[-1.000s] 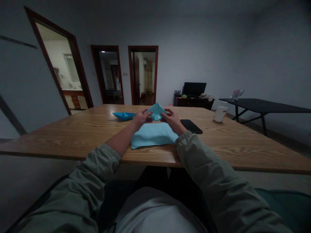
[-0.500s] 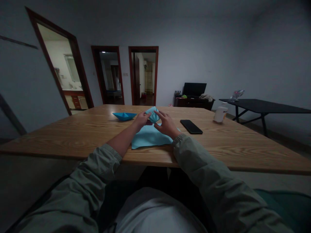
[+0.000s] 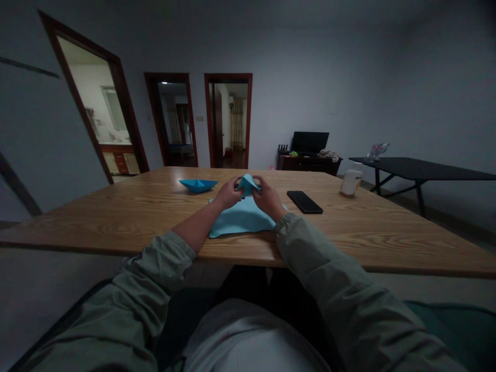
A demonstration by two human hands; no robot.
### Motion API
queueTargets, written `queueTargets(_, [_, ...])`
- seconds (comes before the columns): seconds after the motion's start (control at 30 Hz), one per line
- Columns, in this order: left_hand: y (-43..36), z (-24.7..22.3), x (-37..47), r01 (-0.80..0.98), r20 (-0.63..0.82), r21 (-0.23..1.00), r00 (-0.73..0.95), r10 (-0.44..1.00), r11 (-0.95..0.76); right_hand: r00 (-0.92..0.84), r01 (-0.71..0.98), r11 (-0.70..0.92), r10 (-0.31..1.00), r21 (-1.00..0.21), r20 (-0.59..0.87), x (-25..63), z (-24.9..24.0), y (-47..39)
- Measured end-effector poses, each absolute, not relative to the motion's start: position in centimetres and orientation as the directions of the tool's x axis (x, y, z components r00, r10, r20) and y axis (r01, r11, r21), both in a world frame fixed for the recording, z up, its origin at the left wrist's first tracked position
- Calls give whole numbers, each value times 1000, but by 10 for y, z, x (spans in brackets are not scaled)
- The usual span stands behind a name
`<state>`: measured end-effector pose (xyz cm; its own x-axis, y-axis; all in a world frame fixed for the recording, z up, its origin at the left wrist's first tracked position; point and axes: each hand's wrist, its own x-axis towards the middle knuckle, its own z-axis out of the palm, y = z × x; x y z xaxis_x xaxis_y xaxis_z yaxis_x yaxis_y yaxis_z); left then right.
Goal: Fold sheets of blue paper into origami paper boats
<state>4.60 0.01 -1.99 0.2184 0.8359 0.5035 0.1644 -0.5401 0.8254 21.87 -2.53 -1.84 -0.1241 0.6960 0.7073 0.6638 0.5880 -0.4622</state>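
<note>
Between my hands is a small piece of folded light-blue paper (image 3: 248, 183), raised above the table and partly covered by my fingers. My left hand (image 3: 229, 194) pinches its left side, thumb toward me. On the other side my right hand (image 3: 268, 196) grips the right edge, also with the thumb in front. Beneath both hands a light-blue sheet (image 3: 242, 219) lies on the table, its near edge slightly wavy. A darker blue paper boat (image 3: 198, 185) sits on the table left of my left hand.
The wooden table (image 3: 135, 222) spreads out before me. Right of my right hand lies a black phone (image 3: 305, 202), and farther right stands a white bottle (image 3: 351, 181). Beyond are a black table (image 3: 418, 168) and a screen (image 3: 310, 142) on a dark cabinet.
The folded paper has turned and now shows a raised peak with its sides drawn apart. My right hand has shifted from its front face to its right edge.
</note>
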Motion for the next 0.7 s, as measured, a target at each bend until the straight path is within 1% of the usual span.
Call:
queueTargets(0.1, [0, -17, 44, 177, 504, 835, 132, 853, -521, -81, 674, 582, 671, -456, 737, 222, -18, -24])
queueTargets(0.17, [0, -14, 44, 128, 476, 867, 75, 876, -482, -84, 680, 591, 651, -434, 754, 225, -18, -24])
queueTargets(0.23, [-1, -11, 45, 20, 427, 904, 42, 903, -428, -121, 704, 596, 637, -386, 761, 228, -17, -25])
queueTargets(0.3, [-2, -8, 44, -106, 388, 918, 47, 921, -381, -176, 725, 605, 624, -329, 761, 229, -17, -26])
queueTargets(0.37, [-3, -6, 43, -218, 372, 911, 72, 925, -350, -221, 724, 626, 608, -290, 762, 228, -17, -27])
queueTargets(0.43, [-4, -5, 40, -307, 365, 899, 137, 921, -311, -247, 707, 649, 598, -280, 763, 227, -17, -26])
queueTargets(0.5, [-7, -4, 37, -368, 363, 892, 237, 901, -263, -256, 679, 671, 597, -298, 760, 225, -18, -25])
queueTargets(0.57, [-10, -4, 36, -401, 365, 889, 333, 869, -219, -279, 621, 705, 607, -342, 744, 224, -19, -23])
queueTargets(0.63, [-12, -5, 36, -413, 373, 888, 382, 846, -205, -319, 527, 741, 627, -417, 710, 223, -21, -21])
queueTargets(0.7, [-12, -6, 37, -404, 388, 887, 388, 836, -224, -347, 443, 750, 649, -491, 677, 223, -22, -20])
